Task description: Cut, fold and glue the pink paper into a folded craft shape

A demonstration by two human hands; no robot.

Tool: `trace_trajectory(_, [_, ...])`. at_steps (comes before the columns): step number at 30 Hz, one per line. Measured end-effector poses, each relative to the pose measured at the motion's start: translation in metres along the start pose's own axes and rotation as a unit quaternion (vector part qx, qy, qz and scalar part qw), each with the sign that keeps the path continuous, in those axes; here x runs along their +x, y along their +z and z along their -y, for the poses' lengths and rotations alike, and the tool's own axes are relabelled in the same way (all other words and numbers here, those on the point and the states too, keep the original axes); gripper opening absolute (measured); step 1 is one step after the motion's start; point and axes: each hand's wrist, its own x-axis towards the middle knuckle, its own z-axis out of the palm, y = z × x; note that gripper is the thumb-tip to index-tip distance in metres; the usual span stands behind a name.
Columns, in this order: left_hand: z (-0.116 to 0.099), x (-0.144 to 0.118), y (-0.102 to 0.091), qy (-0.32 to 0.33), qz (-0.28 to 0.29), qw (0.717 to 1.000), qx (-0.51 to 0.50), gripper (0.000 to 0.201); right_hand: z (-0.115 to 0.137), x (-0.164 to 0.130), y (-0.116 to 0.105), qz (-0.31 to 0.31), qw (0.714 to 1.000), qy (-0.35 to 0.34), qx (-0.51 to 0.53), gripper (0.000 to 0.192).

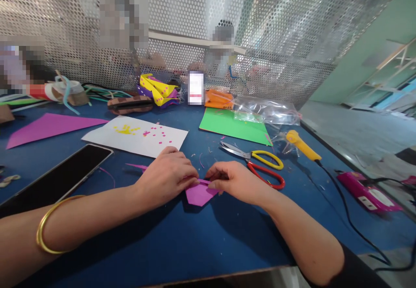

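A folded piece of purple paper [200,195] is held low over the blue table between my two hands. My left hand [169,171] is closed on its left part, fingertips pressed along the upper fold, and covers much of it. From the right, my right hand [229,177] pinches the paper's upper right edge between thumb and fingers. A thin purple point of paper [136,166] sticks out to the left behind my left hand. Just beyond my right hand lie scissors [250,154] with one yellow and one red handle, blades apart.
White paper [136,138] carries yellow and pink bits. Green sheets [234,125], a purple sheet [55,127] and a large phone [61,173] lie around. A yellow glue gun [302,145] and magenta power strip [367,192] are right. A lit phone [195,88] stands by the perforated screen.
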Motion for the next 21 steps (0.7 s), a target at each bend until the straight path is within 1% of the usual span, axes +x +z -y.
trace_trajectory(2, [-0.002, -0.001, 0.0, -0.007, 0.004, 1.0, 0.007, 0.023, 0.001, -0.003, -0.003, -0.035, 0.997, -0.014, -0.064, 0.012])
trace_trajectory(5, [-0.004, -0.002, 0.001, -0.01, -0.005, 1.0, 0.02, 0.021, 0.003, -0.008, -0.005, -0.086, 0.983, -0.038, -0.156, 0.012])
trace_trajectory(9, [-0.006, -0.005, 0.005, -0.002, -0.01, 1.0, 0.019, 0.015, 0.004, -0.015, 0.002, -0.097, 0.964, -0.078, -0.235, 0.015])
trace_trajectory(11, [-0.006, -0.006, 0.009, 0.01, -0.008, 1.0, 0.014, 0.017, 0.004, -0.017, 0.005, -0.098, 0.956, -0.091, -0.263, 0.014])
trace_trajectory(13, [-0.005, -0.008, 0.014, 0.026, -0.016, 0.999, 0.025, 0.022, 0.002, -0.02, -0.001, -0.118, 0.946, -0.088, -0.289, 0.01])
trace_trajectory(14, [-0.005, -0.009, 0.016, 0.035, -0.025, 0.998, 0.038, 0.026, -0.001, -0.022, -0.008, -0.142, 0.939, -0.077, -0.305, 0.008])
trace_trajectory(16, [-0.004, -0.009, 0.02, 0.058, -0.05, 0.995, 0.061, 0.033, -0.007, -0.027, -0.033, -0.222, 0.913, -0.032, -0.34, 0.011])
trace_trajectory(17, [-0.003, -0.009, 0.022, 0.071, -0.064, 0.993, 0.07, 0.035, -0.012, -0.03, -0.05, -0.274, 0.892, 0.003, -0.36, 0.016])
trace_trajectory(19, [-0.003, -0.008, 0.024, 0.092, -0.091, 0.989, 0.077, 0.036, -0.023, -0.038, -0.087, -0.377, 0.831, 0.087, -0.399, 0.026])
trace_trajectory(20, [-0.003, -0.008, 0.025, 0.098, -0.099, 0.987, 0.078, 0.036, -0.03, -0.042, -0.105, -0.407, 0.804, 0.126, -0.415, 0.03])
trace_trajectory(21, [-0.003, -0.008, 0.025, 0.102, -0.104, 0.986, 0.078, 0.036, -0.036, -0.046, -0.121, -0.42, 0.785, 0.161, -0.426, 0.03])
